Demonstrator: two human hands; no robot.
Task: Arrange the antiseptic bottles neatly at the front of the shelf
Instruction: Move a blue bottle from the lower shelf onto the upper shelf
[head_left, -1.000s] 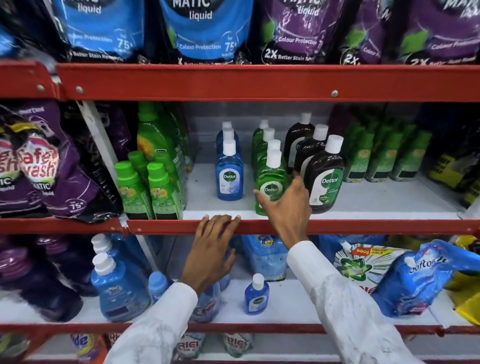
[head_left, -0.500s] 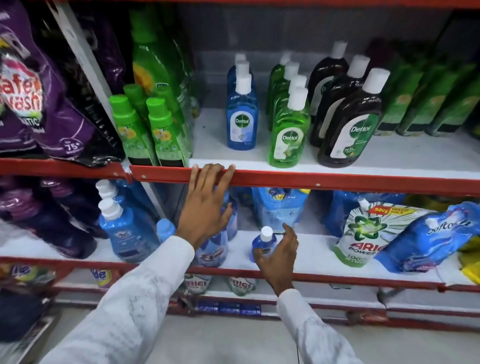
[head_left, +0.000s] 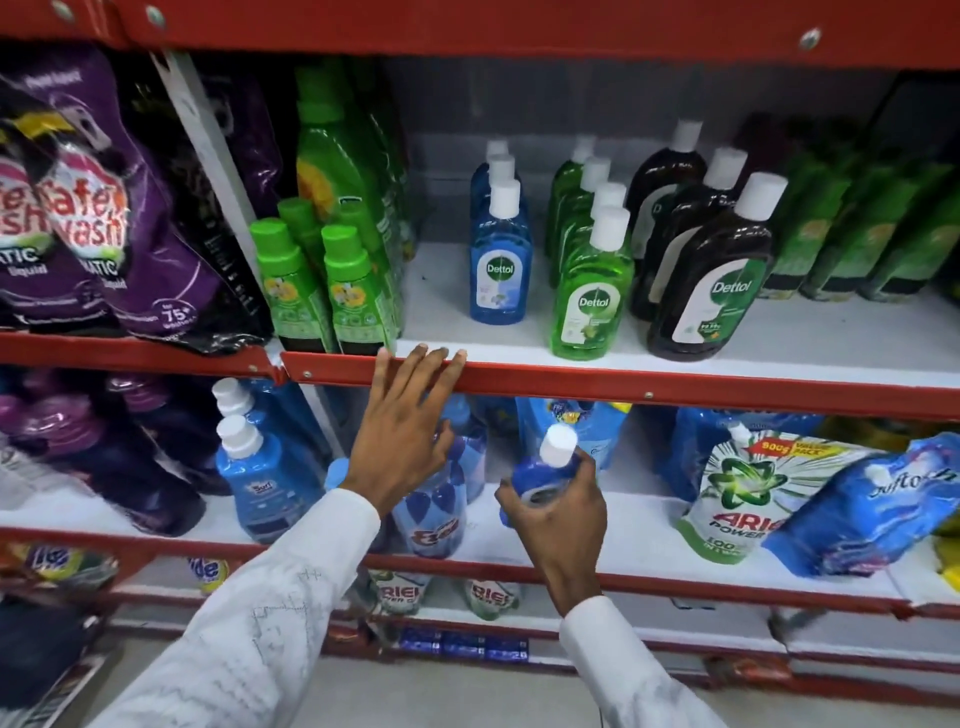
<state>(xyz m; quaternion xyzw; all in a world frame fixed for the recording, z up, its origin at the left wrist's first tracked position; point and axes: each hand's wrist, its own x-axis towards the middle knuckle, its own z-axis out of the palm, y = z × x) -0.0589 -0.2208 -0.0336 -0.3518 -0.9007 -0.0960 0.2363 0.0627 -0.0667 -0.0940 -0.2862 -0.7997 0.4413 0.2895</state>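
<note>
a: why is your right hand (head_left: 558, 512) down in the lower middle of the frame, and not up with the dettol rows?

b: because a small blue bottle (head_left: 543, 475) sits on the lower shelf (head_left: 649, 540), among the detergent pouches. it looks like a stray antiseptic, so my guess is you mean to carry it up to the blue row (head_left: 500, 249) on the middle shelf (head_left: 779, 338).

a: how do you hold it?

b: your fingers (head_left: 584, 470) are wrapped round its body, thumb on the near side, the white cap poking out above your knuckles. the bottle is tilted, cap leaning to the upper right. i cannot tell whether its base touches the shelf or hangs just above it.

a: and your left hand (head_left: 402, 436)?

b: it holds nothing. the fingers are straight and close together, their tips laid on the red front lip (head_left: 675, 382) of the middle shelf, left of centre. i read that as a brace while you lean down. both sleeves run up from the bottom edge, the left arm reaching higher.

a: why do the rows up there stand as they do?

b: the blue, green (head_left: 592, 291) and brown (head_left: 709, 291) bottles stand in files front to back, labels facing out. the green and brown leaders stand near the lip; the blue leader stands further back, so that file looks unfinished.
</note>
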